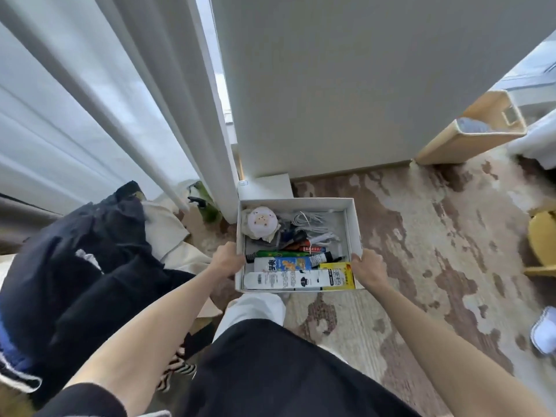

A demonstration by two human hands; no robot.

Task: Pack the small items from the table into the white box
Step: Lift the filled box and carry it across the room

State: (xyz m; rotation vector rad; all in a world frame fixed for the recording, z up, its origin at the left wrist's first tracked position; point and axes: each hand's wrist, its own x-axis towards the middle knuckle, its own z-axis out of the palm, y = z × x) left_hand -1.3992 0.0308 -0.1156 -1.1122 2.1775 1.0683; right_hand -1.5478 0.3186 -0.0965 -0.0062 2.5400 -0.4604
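Note:
I carry the white box (353,227) in front of me above the patterned carpet. My left hand (226,260) grips its left wall and my right hand (367,269) grips its right wall. Inside lie a round white plush (260,221), a bundle of white cable (310,219), a blue tube (288,263), a long white carton (285,280), a yellow packet (338,275) and several pens.
A white wall panel (331,85) rises straight ahead, with a curtain (90,100) at the left. Dark clothes (75,266) are heaped at the left. A woven basket (478,130) stands at the back right, a yellow stool (543,239) and a white slipper (544,329) at the right.

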